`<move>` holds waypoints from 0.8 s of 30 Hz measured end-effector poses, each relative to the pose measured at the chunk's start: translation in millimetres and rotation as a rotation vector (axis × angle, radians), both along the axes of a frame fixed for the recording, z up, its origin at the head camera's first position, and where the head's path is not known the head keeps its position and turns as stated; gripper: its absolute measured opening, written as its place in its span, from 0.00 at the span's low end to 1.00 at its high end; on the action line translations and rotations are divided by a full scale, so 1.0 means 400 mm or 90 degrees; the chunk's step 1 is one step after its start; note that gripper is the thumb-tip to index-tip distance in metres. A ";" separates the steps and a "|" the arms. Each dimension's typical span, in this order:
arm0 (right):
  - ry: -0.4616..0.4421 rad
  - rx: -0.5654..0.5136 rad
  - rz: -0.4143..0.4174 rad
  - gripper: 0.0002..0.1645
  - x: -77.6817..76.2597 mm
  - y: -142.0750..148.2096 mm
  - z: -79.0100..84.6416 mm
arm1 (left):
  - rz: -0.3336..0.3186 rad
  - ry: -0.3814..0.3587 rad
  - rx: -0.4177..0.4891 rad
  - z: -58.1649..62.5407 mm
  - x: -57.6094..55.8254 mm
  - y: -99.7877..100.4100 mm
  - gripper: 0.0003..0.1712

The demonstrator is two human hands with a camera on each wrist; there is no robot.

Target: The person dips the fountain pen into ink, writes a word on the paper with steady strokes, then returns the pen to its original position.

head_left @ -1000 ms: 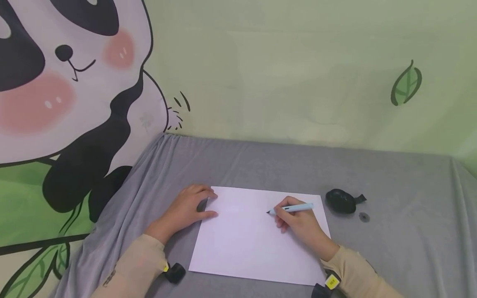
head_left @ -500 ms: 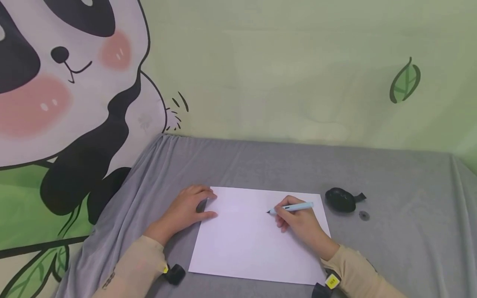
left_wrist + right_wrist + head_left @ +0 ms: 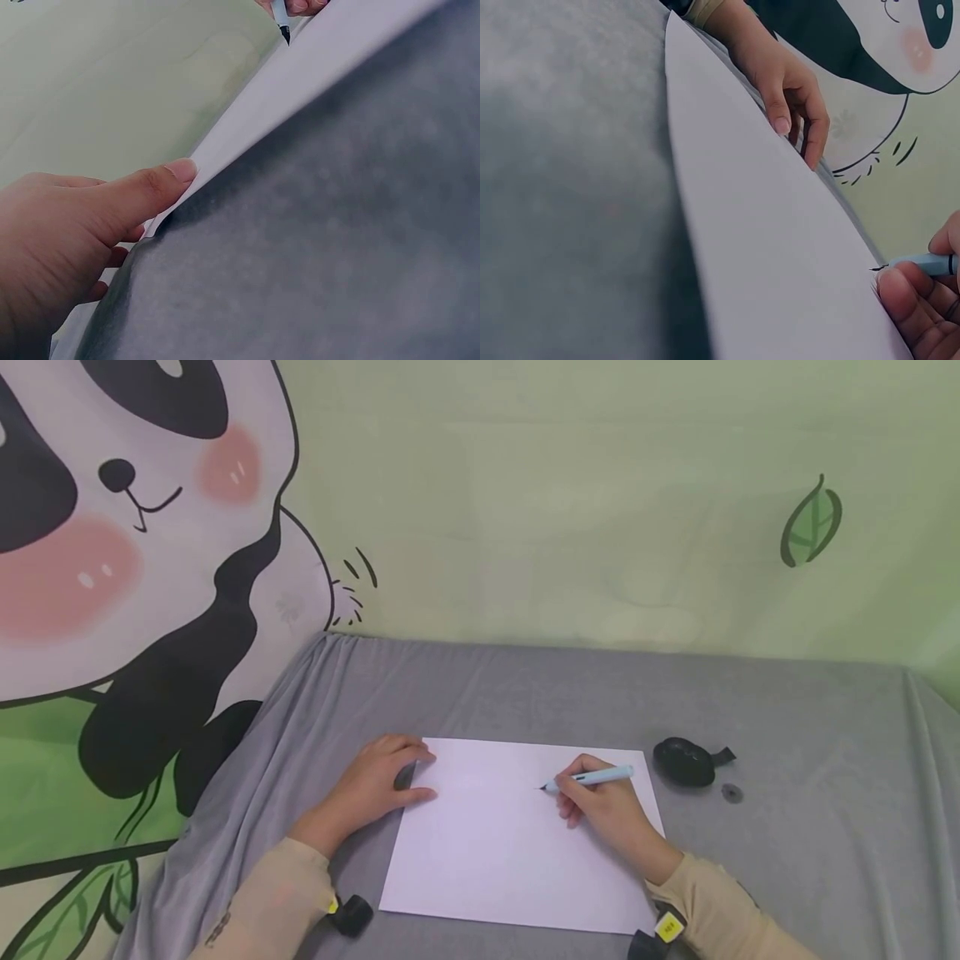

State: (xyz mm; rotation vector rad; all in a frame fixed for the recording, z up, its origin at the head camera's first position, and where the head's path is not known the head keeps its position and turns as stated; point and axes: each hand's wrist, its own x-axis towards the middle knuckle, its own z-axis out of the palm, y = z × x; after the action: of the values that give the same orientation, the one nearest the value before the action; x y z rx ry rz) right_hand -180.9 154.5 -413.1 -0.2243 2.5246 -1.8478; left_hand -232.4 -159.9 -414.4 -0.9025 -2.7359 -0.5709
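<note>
A white sheet of paper (image 3: 480,852) lies on the grey cloth in the head view. My right hand (image 3: 603,802) pinches a light-blue pen (image 3: 600,776) between thumb and fingers, its dark tip on or just above the upper middle of the sheet. A tiny dark mark (image 3: 537,788) shows at the tip's left. My left hand (image 3: 375,781) rests at the sheet's upper left corner, thumb and fingers spread apart. In the left wrist view the thumb (image 3: 180,169) lies on the paper's edge. The right wrist view shows only part of the pen (image 3: 930,264).
Right of the sheet lies a black, shiny, rounded object (image 3: 684,762) with a short tab, beside a small grey disc (image 3: 732,793). Grey cloth (image 3: 795,860) covers the table, which meets a pale green wall (image 3: 562,527) with a painted panda (image 3: 172,635).
The pen tip has shifted very slightly to the right, and a tiny dark mark now shows at its left. My left hand stays in place on the sheet's corner.
</note>
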 end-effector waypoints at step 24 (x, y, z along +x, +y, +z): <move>-0.005 -0.009 -0.040 0.08 0.007 0.003 0.010 | 0.012 -0.033 0.005 0.005 0.003 0.003 0.29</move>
State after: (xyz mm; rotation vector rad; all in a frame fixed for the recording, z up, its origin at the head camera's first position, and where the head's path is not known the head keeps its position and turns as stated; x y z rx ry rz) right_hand -178.0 155.7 -409.3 -0.1386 2.5433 -1.8858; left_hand -231.3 -158.8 -412.6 -0.8705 -2.7832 -0.6087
